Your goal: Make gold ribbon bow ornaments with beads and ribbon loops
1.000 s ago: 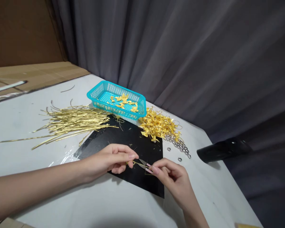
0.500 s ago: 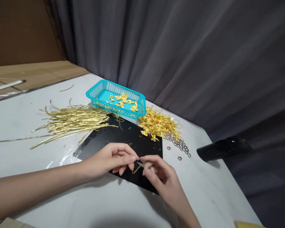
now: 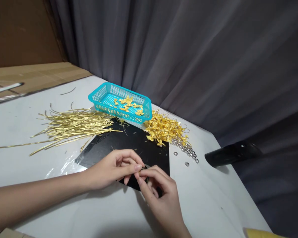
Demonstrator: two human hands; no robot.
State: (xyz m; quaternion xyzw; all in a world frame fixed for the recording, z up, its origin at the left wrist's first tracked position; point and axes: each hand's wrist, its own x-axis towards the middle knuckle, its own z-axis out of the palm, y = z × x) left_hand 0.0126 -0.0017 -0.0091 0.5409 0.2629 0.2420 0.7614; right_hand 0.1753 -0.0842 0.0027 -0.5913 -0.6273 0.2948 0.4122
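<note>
At lower centre, the left hand (image 3: 114,170) and right hand (image 3: 166,202) are pinched closed, their hold hidden; yellow bows (image 3: 162,129) are heaped right of centre, apparently finished; golden cords (image 3: 79,124) lie seemingly unused at left.

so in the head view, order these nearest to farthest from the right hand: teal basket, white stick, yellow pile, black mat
1. Black mat: partly beneath the right hand
2. Yellow pile: just beyond
3. Teal basket: back, left of the pile
4. White stick: far left

text: none legible; labels, brands: none legible; numbers, signs: none legible
</note>
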